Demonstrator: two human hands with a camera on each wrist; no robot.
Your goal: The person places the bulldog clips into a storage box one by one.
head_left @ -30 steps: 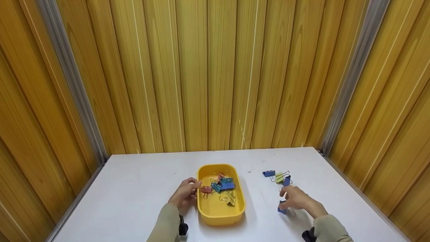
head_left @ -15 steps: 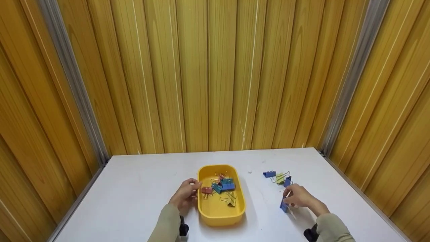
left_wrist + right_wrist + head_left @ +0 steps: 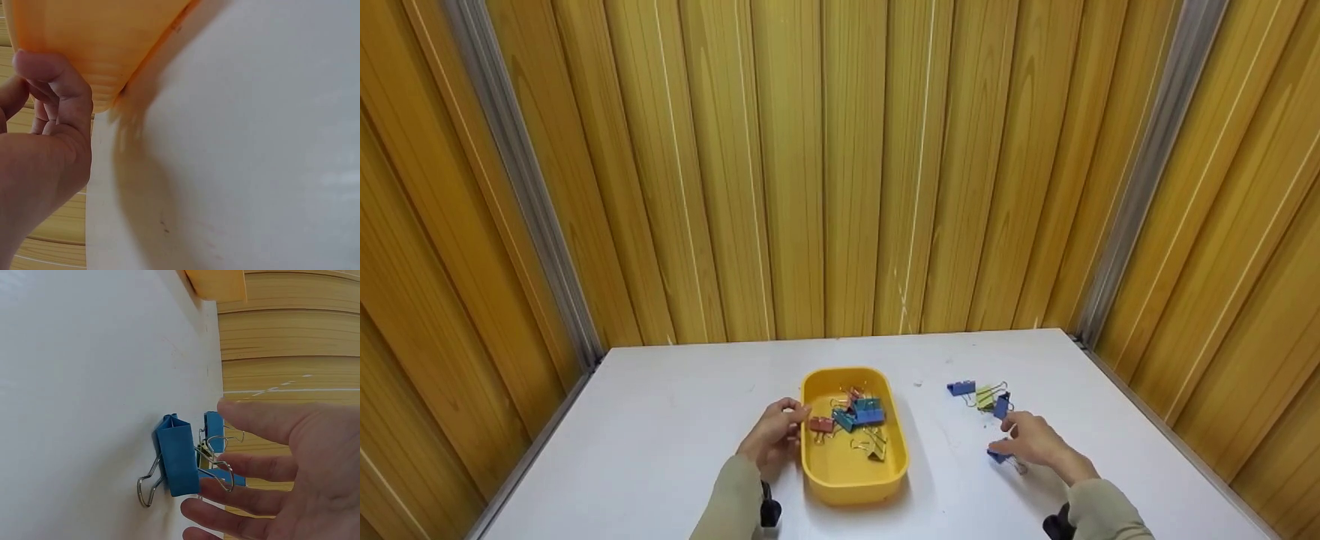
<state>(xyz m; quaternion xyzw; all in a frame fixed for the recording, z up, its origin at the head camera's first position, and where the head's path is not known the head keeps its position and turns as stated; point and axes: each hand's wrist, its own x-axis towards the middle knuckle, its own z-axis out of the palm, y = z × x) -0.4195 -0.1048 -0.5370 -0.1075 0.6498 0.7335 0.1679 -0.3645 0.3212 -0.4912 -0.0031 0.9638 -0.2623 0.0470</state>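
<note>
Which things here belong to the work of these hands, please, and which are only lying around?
Likely in the work:
yellow tray, left hand on it
clips inside it
blue clip near the right hand
three farther clips

Only around it:
pale speck on the table, too small to identify

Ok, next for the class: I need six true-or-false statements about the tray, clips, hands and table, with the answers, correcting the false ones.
1. The tray is nearer the left hand than the right hand. True.
2. The right hand is a fist. False: its fingers are extended.
3. A red clip lies in the tray. True.
4. Every clip outside the tray is blue. False: a yellow-green clip is there too.
5. A blue clip is close to the right hand. True.
6. The table is black. False: the table is white.
</note>
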